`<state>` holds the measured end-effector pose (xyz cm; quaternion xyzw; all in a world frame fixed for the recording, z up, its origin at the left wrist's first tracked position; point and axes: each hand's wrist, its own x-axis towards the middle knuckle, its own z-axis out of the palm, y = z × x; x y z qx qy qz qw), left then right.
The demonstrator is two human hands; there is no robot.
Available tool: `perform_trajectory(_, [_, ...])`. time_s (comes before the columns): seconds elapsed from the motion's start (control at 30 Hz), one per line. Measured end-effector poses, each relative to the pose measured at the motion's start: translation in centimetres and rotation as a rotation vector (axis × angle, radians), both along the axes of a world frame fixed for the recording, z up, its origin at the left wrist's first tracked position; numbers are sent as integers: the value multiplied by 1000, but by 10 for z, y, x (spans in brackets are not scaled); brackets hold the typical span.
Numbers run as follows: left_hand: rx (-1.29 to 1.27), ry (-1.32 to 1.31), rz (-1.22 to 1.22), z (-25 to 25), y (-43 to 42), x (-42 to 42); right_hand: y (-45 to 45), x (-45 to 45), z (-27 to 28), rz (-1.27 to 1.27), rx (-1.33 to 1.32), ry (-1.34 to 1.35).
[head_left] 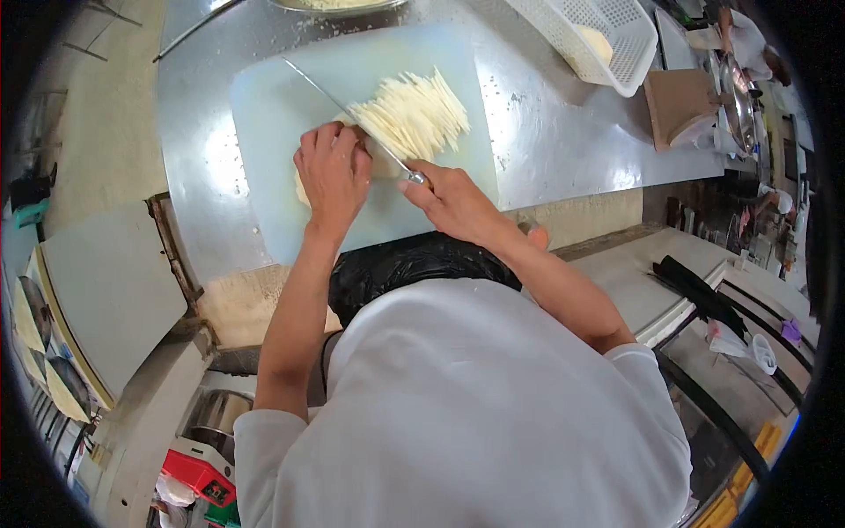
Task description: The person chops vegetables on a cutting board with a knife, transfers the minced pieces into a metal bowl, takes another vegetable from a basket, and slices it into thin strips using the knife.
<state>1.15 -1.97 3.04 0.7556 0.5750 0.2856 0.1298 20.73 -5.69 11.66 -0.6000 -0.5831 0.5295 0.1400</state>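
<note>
My right hand (453, 202) is wrapped round the handle of a long kitchen knife (339, 107). Its blade points up and to the left across the cutting board (273, 97). My left hand (334, 172) has bent fingers pressed down on pale vegetable slices (302, 189), just left of the blade. Most of those slices are hidden under the hand. To the right of the blade lies a heap of thin, pale vegetable strips (418, 114). I cannot tell which vegetable it is.
A white perforated basket (629, 44) with a pale piece inside stands at the upper right of the metal table (546, 141). A metal tray (343, 9) is at the far edge. A black plastic bag (422, 264) hangs at the near edge. Brown cardboard (678, 101) lies at right.
</note>
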Motion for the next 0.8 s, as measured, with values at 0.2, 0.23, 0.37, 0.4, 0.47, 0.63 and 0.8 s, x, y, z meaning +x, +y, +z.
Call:
perform_trajectory(0.2, [63, -71, 61, -5, 1, 4, -9, 1, 11, -29, -21, 35])
perform_trajectory(0.23, [44, -67, 54, -7, -1, 3, -6, 1, 0, -19, 18, 35])
perform_trajectory(0.37, [33, -83, 50, -6, 1, 2, -4, 3, 4, -7, -89, 56])
perform_trajectory(0.4, [34, -96, 61, -5, 2, 3, -5, 4, 22, 6, -67, 47])
perform_trajectory(0.47, [-4, -89, 59, -3, -1, 3, -12, 4, 23, 24, -60, 30])
perform_trajectory(0.63, [36, -161, 5, 2, -6, -7, -4, 1, -16, -2, -51, 41])
perform_trajectory(0.8, [54, -31, 40, -4, -18, -3, -5, 1, -12, -43, -119, 79])
